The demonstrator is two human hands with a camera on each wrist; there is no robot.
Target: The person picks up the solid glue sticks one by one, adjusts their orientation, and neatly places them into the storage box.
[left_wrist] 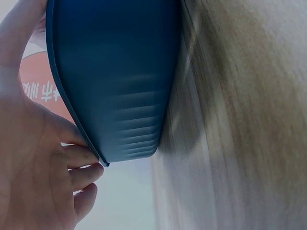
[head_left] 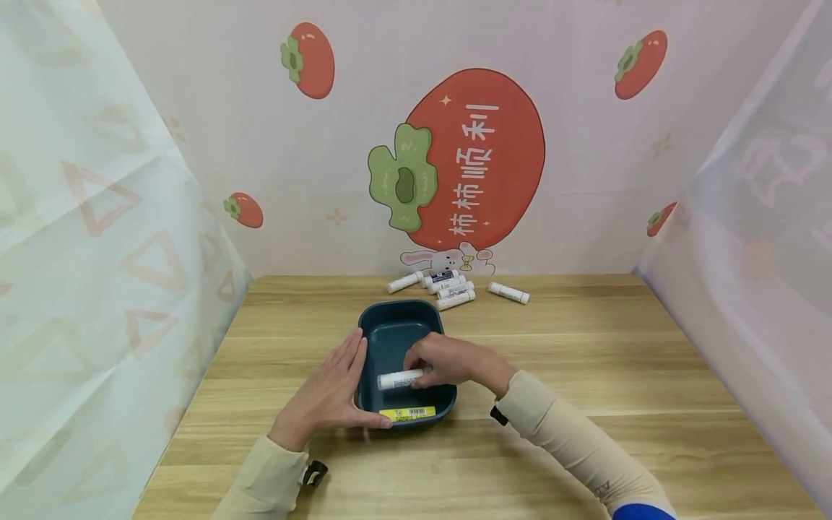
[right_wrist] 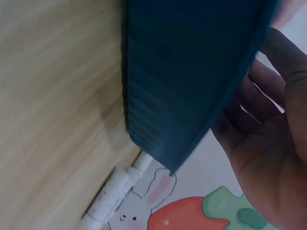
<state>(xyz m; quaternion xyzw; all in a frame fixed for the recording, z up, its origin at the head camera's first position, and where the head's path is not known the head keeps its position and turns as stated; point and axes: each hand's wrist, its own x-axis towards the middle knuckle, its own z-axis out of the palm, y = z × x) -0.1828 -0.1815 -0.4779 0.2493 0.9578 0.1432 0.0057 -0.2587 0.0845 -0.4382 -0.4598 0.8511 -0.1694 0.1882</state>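
A dark blue plastic bin (head_left: 404, 307) stands on the table. My left hand (head_left: 328, 393) rests along its left rim with straight fingers, the thumb reaching over the front edge. Inside the bin, my right hand (head_left: 445, 359) pinches a white glue stick (head_left: 395, 380) between thumb and fingers; its right end is hidden by the hand. A yellow glue stick (head_left: 409, 413) with a barcode lies along the bin's front wall, near the left thumb. In the left wrist view, fingertips (left_wrist: 91, 158) lie at the bin's rim.
Several white glue sticks (head_left: 455, 285) lie grouped behind the bin, and one white glue stick (head_left: 509, 292) lies apart to their right. A patterned backdrop (head_left: 578, 166) rises at the table's back edge. Hanging sheets (head_left: 97, 260) flank the wooden table (head_left: 585, 347).
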